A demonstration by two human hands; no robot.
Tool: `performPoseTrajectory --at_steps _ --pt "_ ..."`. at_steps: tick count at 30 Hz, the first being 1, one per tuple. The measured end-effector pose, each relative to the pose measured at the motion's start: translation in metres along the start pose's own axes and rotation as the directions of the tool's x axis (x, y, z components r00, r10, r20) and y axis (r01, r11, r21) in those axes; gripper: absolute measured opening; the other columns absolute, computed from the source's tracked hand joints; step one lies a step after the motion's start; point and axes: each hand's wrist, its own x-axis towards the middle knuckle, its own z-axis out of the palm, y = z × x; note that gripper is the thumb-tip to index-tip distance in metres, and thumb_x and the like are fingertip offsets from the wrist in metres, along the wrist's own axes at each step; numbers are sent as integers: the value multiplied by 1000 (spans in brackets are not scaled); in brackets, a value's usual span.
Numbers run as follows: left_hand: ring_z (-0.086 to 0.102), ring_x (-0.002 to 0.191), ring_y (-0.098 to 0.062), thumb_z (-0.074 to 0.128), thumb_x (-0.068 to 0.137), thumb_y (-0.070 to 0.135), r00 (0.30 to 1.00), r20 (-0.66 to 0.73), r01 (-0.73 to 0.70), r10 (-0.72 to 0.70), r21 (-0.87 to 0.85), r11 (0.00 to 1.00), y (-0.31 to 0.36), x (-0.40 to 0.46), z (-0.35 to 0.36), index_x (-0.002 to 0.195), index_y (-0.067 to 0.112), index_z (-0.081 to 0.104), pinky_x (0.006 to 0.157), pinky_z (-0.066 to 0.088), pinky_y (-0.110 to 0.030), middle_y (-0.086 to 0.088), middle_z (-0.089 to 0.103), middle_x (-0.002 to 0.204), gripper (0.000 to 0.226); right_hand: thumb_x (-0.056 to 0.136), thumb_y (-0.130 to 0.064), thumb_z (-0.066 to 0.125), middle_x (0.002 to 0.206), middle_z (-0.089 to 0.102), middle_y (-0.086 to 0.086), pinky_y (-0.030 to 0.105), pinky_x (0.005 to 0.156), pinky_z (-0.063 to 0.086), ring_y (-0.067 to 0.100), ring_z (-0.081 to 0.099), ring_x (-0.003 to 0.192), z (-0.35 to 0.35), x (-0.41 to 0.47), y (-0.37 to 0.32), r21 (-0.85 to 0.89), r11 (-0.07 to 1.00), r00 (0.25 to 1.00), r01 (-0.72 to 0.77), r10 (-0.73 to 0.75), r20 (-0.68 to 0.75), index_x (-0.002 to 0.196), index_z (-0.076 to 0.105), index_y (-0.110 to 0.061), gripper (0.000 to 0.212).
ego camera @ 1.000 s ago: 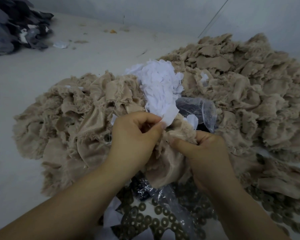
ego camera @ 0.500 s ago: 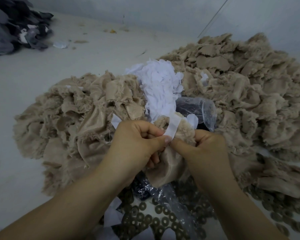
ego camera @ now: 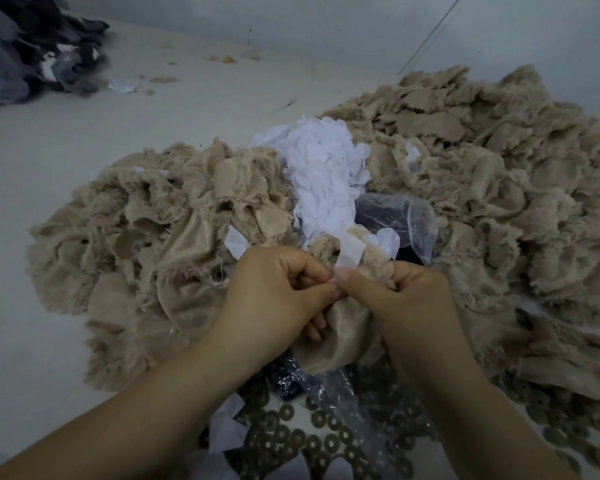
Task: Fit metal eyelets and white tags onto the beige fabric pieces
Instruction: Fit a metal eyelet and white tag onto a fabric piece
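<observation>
Left hand (ego camera: 274, 289), right hand (ego camera: 395, 299) pinching small white paper-like tag (ego camera: 350, 252) onto fuzzy beige fabric piece (ego camera: 340, 334) | limp, light, fraying; likely best gripped near edge.

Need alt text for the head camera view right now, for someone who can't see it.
Left hand and right hand meet at centre, pinching a white tag against a beige fabric piece. Beige fabric heaps and a white tag pile lie beyond; ring-shaped metal eyelets lie nearest the camera.

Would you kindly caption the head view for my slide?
Both hands, left hand and right hand, pinch a white tag against a beige fabric piece.
</observation>
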Motion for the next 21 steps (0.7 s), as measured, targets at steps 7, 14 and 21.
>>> performPoseTrajectory --at_steps 7,14,21 --pt "61 40 -21 76 69 6 997 59 71 -58 -236 969 -1 1 -6 85 -10 70 41 49 -22 -21 65 55 24 76 -17 82 76 65 36 42 59 53 33 63 62 -1 1 5 27 999 999 -34 35 -23 71 64 7 30" --pt "61 45 -23 71 80 -3 994 48 110 -101 -271 956 -9 0 -8 74 6 73 43 51 -27 -20 64 57 12 66 -23 81 77 74 21 48 65 62 41 73 77 2 0 4 53 998 1000 -15 14 1 75 75 -5 20" --pt "56 39 -18 68 80 -14 986 -168 8 -26 -104 995 -10 -3 6 71 0 65 38 46 -26 -13 61 51 17 65 -18 86 78 74 21 59 70 60 43 72 80 4 -3 7 15 1000 999 -3 4 -36 75 75 -4 20"
